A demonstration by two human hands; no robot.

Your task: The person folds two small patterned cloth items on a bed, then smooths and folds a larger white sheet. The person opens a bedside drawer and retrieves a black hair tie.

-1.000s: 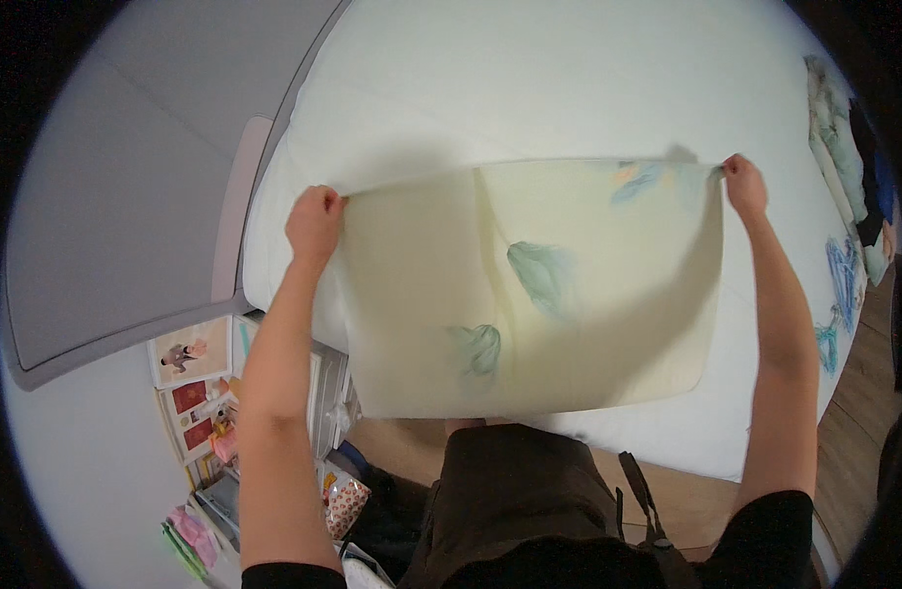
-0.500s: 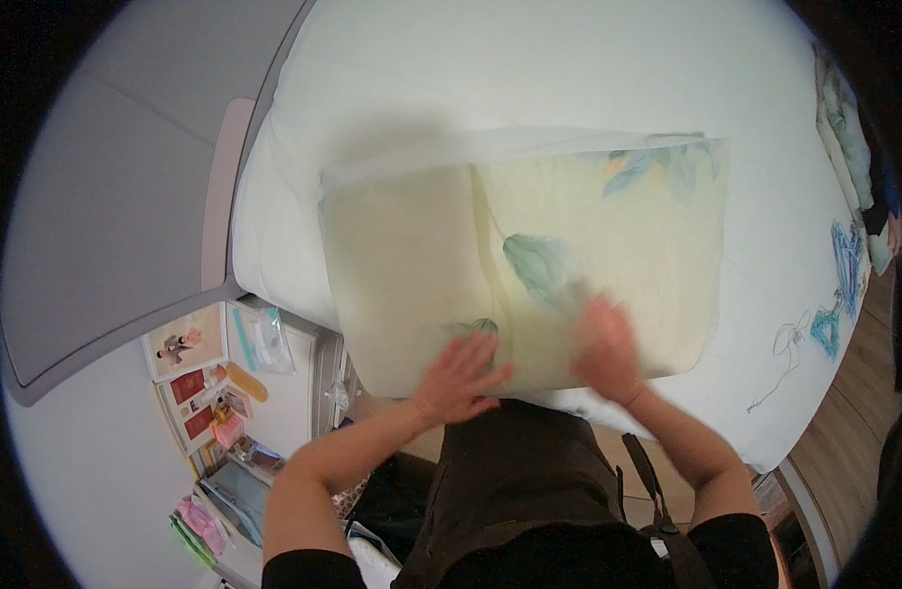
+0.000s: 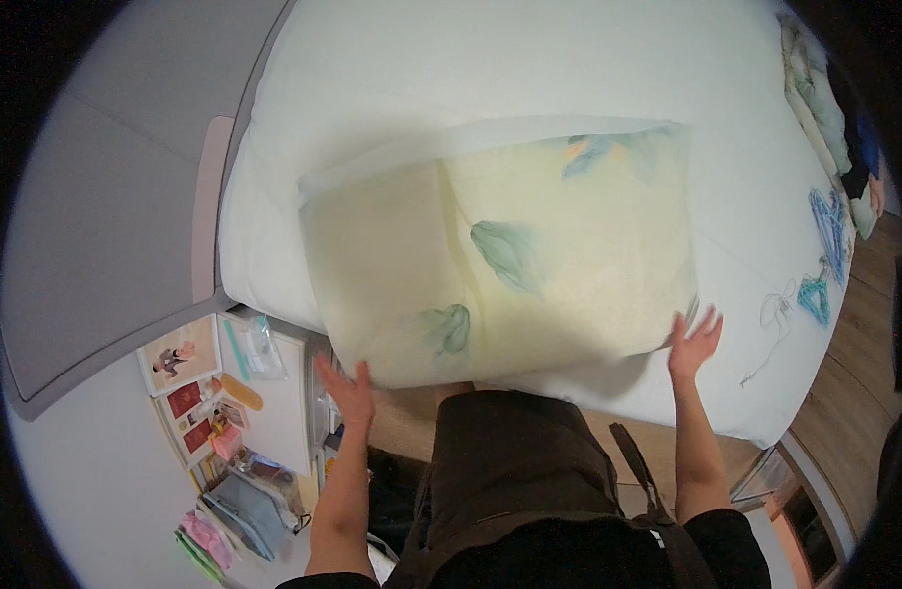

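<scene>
A folded piece of bedding (image 3: 579, 245), pale yellow with blue-green leaf and flower prints, lies as a thick rectangle near the front of the white bed (image 3: 451, 59). Beside its near left corner is my left hand (image 3: 349, 391), fingers apart; whether the fingertips touch the cloth I cannot tell. My right hand (image 3: 695, 346) is at the near right corner, open with fingers spread. Neither hand grips anything. The near edge of the bundle sits close to the bed's front edge, and its underside is hidden.
A grey headboard (image 3: 107, 177) stands on the left. Below it, a white bedside cabinet (image 3: 279, 412) carries photos and small items. Blue hangers (image 3: 814, 297), a thin cord (image 3: 770, 324) and clothes (image 3: 814, 108) lie along the bed's right side.
Both hands have moved off the top of the bedding, the left outward to its left corner, the right outward to its right corner. The bundle appears slightly tilted and further left in view.
</scene>
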